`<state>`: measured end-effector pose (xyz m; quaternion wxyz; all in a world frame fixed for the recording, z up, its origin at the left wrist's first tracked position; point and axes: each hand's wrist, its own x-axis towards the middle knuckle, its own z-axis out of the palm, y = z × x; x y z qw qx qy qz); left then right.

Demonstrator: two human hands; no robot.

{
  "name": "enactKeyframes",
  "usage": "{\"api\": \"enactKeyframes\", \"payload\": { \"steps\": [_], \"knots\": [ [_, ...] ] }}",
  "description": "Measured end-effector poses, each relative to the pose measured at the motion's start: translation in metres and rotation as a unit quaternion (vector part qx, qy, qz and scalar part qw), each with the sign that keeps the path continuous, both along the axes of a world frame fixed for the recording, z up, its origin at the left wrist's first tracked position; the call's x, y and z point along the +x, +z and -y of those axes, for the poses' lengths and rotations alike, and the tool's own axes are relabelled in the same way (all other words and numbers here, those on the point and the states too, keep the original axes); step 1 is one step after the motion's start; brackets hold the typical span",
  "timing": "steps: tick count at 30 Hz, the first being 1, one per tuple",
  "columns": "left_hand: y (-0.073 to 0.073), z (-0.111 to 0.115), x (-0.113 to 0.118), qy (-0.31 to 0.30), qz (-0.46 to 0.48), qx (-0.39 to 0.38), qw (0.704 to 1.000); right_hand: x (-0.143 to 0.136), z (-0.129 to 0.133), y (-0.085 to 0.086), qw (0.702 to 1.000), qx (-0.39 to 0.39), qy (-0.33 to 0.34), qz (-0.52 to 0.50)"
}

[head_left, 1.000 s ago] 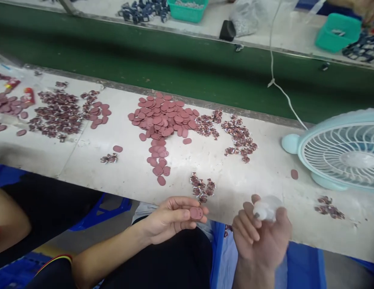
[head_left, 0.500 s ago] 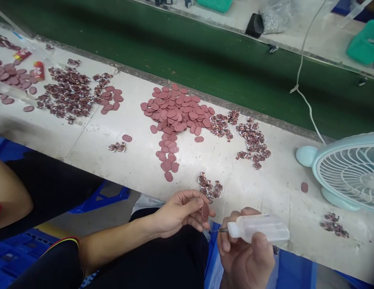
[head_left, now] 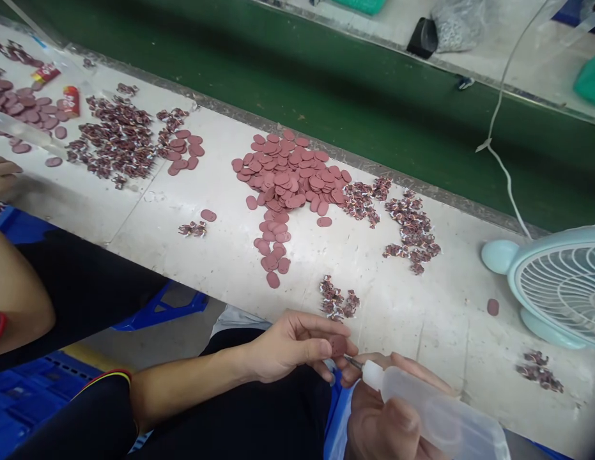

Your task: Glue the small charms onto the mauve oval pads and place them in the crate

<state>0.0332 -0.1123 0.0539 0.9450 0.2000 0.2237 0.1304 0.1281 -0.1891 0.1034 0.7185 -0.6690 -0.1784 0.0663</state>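
My left hand [head_left: 297, 348] pinches a reddish-brown oval disc [head_left: 338, 345] between thumb and fingers, just off the table's near edge. In my right hand [head_left: 381, 415] is a translucent squeeze bottle [head_left: 436, 409] with a white cap and a thin metal nozzle [head_left: 353, 362]. The bottle lies tilted, its nozzle tip at the lower edge of the disc; whether it touches cannot be made out. Right behind the left hand is a small cluster of dark brown pieces [head_left: 336, 299]. Farther back spreads a big pile of the same oval discs [head_left: 290, 172], with a trail running toward me.
More brown pieces lie in heaps [head_left: 412, 230] at right and a larger heap [head_left: 117, 137] at left. A pale blue fan [head_left: 565, 275] stands on the table [head_left: 230, 255] at the right. Another person's arm [head_left: 19, 287] is at the left. A white cord [head_left: 505, 172] hangs behind.
The bottle has come nearer and turned, its nozzle now at the disc. The disc has tilted in my left hand. Another person's hand has appeared at the left edge.
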Motion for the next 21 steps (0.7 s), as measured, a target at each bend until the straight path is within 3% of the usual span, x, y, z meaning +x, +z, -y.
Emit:
{"api": "enactKeyframes", "payload": {
  "steps": [8,21],
  "knots": [
    [0.0013,-0.0011,0.0,-0.007,-0.009,0.01,1.0,-0.0044,0.0041,-0.0071,1.0,-0.006,0.007,-0.013],
    [-0.0014,-0.0002,0.0004,0.002,0.016,-0.011,1.0,-0.0045,0.0029,-0.0041,0.999,0.003,0.036,-0.04]
  ]
}}
